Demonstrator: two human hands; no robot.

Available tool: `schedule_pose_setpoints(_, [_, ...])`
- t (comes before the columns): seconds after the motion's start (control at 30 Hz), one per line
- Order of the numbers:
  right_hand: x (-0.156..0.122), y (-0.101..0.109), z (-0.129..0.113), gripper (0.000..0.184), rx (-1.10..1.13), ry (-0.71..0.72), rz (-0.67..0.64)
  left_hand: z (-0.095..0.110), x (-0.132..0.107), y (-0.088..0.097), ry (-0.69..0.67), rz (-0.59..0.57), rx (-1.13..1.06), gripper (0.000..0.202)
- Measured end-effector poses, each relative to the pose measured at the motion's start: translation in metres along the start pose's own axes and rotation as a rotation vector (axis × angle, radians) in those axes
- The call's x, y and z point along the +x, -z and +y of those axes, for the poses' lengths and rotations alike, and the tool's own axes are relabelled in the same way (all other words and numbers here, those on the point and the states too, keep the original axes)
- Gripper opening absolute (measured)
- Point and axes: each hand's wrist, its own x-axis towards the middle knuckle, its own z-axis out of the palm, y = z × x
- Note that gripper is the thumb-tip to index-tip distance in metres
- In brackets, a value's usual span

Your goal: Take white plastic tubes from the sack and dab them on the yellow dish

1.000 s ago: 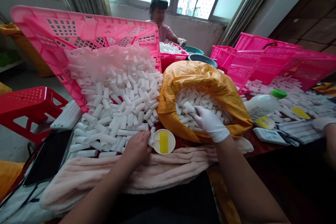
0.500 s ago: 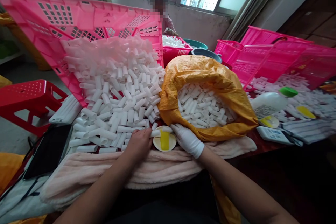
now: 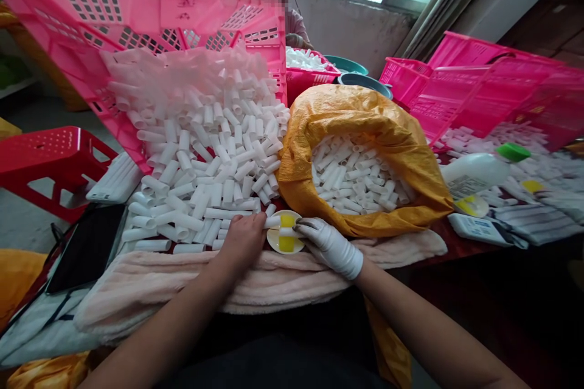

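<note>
A dark red tabletop (image 3: 460,244) carries a heap of short white tubes (image 3: 201,182) at the left, banked against a tilted pink plastic crate (image 3: 150,18), with an open orange woven sack (image 3: 365,134) of more tubes just right of it and a small white dish (image 3: 279,242) with yellow markings between them at the near side. A pink fleece blanket (image 3: 255,279) lies along the near edge, while further right stand a white bottle (image 3: 472,175) with a green cap, a white box (image 3: 474,230), and stacked white packs (image 3: 533,223) before scattered tubes (image 3: 497,149).
</note>
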Motion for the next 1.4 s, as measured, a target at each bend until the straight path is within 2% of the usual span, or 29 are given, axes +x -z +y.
schedule_pose_setpoints(0.1, [-0.005,-0.005,-0.002,0.026,-0.023,-0.004,0.061,0.000,-0.001,0.001,0.009,0.003,0.009,0.011])
schedule_pose_setpoints(0.2, [-0.008,-0.004,-0.006,0.027,-0.054,0.058,0.014,0.000,-0.001,0.001,0.002,-0.001,0.012,0.012])
schedule_pose_setpoints(0.33, [-0.004,0.003,-0.014,0.027,0.037,0.269,-0.091,0.000,0.000,0.002,0.020,-0.038,0.003,0.014])
schedule_pose_setpoints(0.4, [-0.001,0.005,-0.018,0.025,0.117,0.345,-0.094,0.000,0.000,0.003,0.034,-0.026,0.003,0.015])
schedule_pose_setpoints(0.47, [0.002,0.005,-0.022,0.023,0.240,0.266,0.008,-0.001,0.000,0.006,0.036,0.028,-0.004,0.016])
schedule_pose_setpoints(0.6, [0.007,0.003,-0.027,0.018,0.617,-0.179,0.441,-0.005,-0.001,0.013,-0.016,0.090,-0.135,0.021])
schedule_pose_setpoints(0.67, [0.010,0.006,-0.028,0.019,0.710,-0.299,0.542,-0.005,-0.002,0.017,-0.047,0.071,-0.212,0.022])
schedule_pose_setpoints(0.73, [0.013,0.012,-0.029,0.017,0.709,-0.291,0.514,-0.002,-0.004,0.020,-0.079,0.050,-0.263,0.022])
schedule_pose_setpoints(0.83, [0.017,0.023,-0.029,0.016,0.622,-0.162,0.358,0.009,-0.008,0.022,-0.147,-0.003,-0.265,0.019])
schedule_pose_setpoints(0.87, [0.019,0.025,-0.029,0.017,0.581,-0.159,0.312,0.015,-0.010,0.023,-0.168,-0.023,-0.231,0.018])
schedule_pose_setpoints(1.0, [0.023,0.020,-0.034,0.030,0.435,-0.410,0.191,0.033,-0.016,0.026,-0.194,-0.110,-0.040,0.031])
schedule_pose_setpoints(1.1, [0.016,0.012,-0.046,0.042,0.393,-0.478,0.157,0.036,-0.018,0.031,-0.219,-0.278,-0.096,0.037])
schedule_pose_setpoints(1.27, [-0.005,0.012,-0.062,0.046,0.289,-0.267,0.203,0.036,-0.022,0.043,-0.298,-0.639,-0.523,0.032])
schedule_pose_setpoints(1.3, [-0.007,0.013,-0.062,0.046,0.290,-0.269,0.211,0.039,-0.022,0.044,-0.298,-0.662,-0.538,0.032])
schedule_pose_setpoints(1.33, [-0.008,0.013,-0.062,0.044,0.316,-0.317,0.220,0.042,-0.021,0.043,-0.284,-0.636,-0.495,0.032])
schedule_pose_setpoints(1.4, [-0.006,0.012,-0.059,0.041,0.429,-0.498,0.255,0.049,-0.020,0.041,-0.218,-0.482,-0.280,0.033])
